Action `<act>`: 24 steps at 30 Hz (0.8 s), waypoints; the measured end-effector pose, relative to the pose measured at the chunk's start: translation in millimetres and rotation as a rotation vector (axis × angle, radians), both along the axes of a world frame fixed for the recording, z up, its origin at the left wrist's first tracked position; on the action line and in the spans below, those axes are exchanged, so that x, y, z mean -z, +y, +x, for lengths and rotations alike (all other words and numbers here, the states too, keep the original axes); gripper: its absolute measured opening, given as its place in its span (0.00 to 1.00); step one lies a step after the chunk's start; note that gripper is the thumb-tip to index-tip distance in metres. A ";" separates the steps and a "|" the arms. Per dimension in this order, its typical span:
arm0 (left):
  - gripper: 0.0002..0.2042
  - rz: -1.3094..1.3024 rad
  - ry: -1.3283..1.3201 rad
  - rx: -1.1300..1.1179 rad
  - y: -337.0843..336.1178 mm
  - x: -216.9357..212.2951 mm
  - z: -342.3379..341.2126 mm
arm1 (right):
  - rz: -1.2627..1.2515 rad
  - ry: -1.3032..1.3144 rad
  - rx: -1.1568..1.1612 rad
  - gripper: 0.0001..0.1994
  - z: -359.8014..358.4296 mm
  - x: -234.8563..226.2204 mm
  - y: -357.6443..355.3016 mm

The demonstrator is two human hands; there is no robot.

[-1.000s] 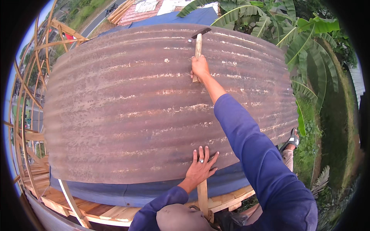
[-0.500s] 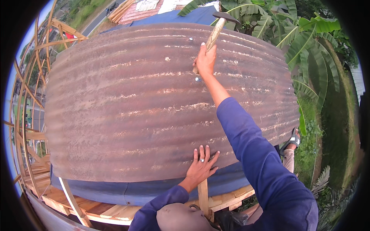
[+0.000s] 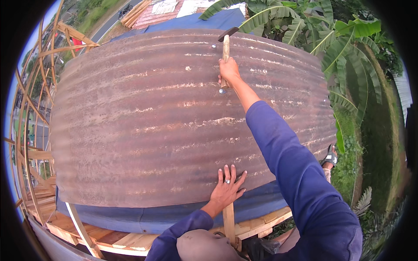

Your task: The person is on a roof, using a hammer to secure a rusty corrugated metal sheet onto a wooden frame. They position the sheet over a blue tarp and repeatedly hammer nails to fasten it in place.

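Hammer (image 3: pixel 226 42) with a wooden handle and dark metal head, gripped low on the handle by the right hand (image 3: pixel 228 70), fingers clenched around the wood; the head sits just beyond the fist, over the far edge of the rusty corrugated sheet (image 3: pixel 143 126). It looks head-heavy and stiff, so a hold near the handle's end seems right for swinging. Well back from that grip, the left hand (image 3: pixel 227 188) lies flat and spread on the sheet's near edge, grasping nothing. The sheet appears thin, springy and sharp-edged, best pressed on its ridges. Beneath it show a blue tarp (image 3: pixel 174 217) and wooden framing (image 3: pixel 109 239); banana leaves (image 3: pixel 344 48) stand to the right.
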State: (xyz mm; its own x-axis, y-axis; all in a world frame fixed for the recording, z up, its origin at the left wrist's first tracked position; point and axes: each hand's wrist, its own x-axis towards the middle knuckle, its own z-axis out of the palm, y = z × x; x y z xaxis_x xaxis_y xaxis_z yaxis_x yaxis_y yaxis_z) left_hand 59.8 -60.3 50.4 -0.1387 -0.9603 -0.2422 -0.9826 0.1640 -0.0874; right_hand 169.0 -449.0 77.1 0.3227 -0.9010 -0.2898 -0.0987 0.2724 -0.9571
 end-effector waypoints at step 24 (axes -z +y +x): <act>0.33 0.001 -0.016 0.009 -0.7 -0.1 -2.8 | -0.200 -0.095 0.158 0.16 1.7 -16.5 19.4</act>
State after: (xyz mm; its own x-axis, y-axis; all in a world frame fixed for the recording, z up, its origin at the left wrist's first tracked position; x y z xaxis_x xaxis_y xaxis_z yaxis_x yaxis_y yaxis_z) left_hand 57.0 -61.0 50.5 -0.1436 -0.9587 -0.2455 -0.9794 0.1732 -0.1034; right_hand 170.7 -429.6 93.6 0.1909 -0.9786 -0.0766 0.0224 0.0823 -0.9964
